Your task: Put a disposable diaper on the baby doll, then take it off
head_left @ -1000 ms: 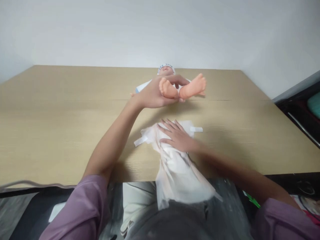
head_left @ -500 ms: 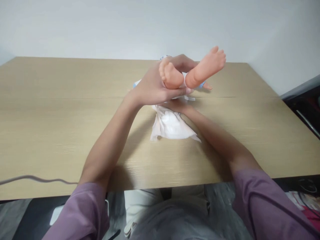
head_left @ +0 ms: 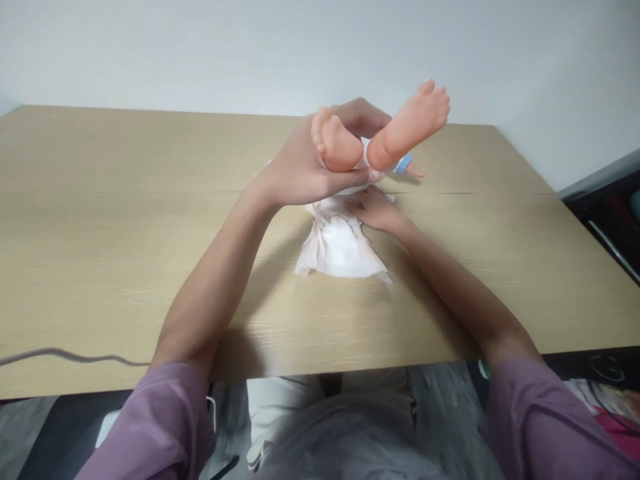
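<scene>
A baby doll (head_left: 410, 127) lies on its back with both legs raised, its soles and toes towards me. Wrapped round its lower legs, my left hand (head_left: 313, 163) is closed and holds them up. The doll's one visible hand pokes out of a blue-edged sleeve (head_left: 404, 163) at the right; its head is hidden. Under the raised legs a white diaper (head_left: 343, 250) is spread, its near end flaring towards me. My right hand (head_left: 376, 208) rests on the diaper's right side, fingers apart and laid on it, partly below the doll.
The wooden table (head_left: 125, 233) has a seam across it and a white wall (head_left: 250, 53) behind. A grey cable (head_left: 70, 357) runs along the near left edge. Dark equipment (head_left: 607, 213) stands beyond the right edge. My lap (head_left: 285, 407) is below the front edge.
My right hand has shifted right and out from beneath the doll, so more of its fingers and the diaper shows. My left hand has lifted the legs slightly up and left.
</scene>
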A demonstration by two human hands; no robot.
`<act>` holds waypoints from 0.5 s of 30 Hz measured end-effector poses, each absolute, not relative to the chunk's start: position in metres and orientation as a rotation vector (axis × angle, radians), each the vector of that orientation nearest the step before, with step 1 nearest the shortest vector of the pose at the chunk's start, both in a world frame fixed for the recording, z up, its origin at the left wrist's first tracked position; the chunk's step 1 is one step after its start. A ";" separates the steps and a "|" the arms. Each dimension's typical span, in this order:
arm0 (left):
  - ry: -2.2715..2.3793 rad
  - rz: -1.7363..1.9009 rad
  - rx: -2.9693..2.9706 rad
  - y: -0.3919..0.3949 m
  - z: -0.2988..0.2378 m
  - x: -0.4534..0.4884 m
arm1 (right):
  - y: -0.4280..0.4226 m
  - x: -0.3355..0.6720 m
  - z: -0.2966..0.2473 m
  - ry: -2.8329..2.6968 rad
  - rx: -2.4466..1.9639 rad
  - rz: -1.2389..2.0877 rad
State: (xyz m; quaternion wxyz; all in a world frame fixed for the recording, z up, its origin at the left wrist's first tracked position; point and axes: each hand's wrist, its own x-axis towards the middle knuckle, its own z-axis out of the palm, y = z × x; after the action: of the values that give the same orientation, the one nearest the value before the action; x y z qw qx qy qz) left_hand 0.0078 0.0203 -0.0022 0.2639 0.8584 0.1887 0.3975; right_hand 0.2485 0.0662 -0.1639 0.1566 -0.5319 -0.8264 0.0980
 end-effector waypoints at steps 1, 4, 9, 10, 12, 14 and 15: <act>0.519 1.067 2.323 0.020 -0.002 0.008 | 0.066 0.253 -0.168 -2.361 -1.555 0.265; 0.548 1.042 2.325 0.020 -0.003 0.008 | 0.069 0.256 -0.173 -2.380 -1.580 0.274; 0.586 1.029 2.402 0.018 -0.003 0.010 | 0.077 0.246 -0.167 -2.375 -1.515 0.303; 0.599 1.025 2.419 0.017 -0.004 0.010 | 0.077 0.245 -0.168 -2.368 -1.493 0.289; 0.608 1.015 2.423 0.016 -0.007 0.010 | 0.074 0.247 -0.171 -2.344 -1.480 0.261; 0.580 1.006 2.393 0.015 -0.012 0.010 | 0.069 0.254 -0.177 -2.310 -1.510 0.230; 0.565 1.002 2.378 0.015 -0.014 0.009 | 0.067 0.259 -0.180 -2.304 -1.524 0.216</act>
State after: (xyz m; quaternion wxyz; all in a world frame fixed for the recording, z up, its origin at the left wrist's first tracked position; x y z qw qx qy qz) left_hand 0.0092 0.0146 -0.0143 0.2476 0.8722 0.2071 0.3675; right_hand 0.2589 0.0669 -0.1799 0.1843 -0.5407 -0.8172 0.0765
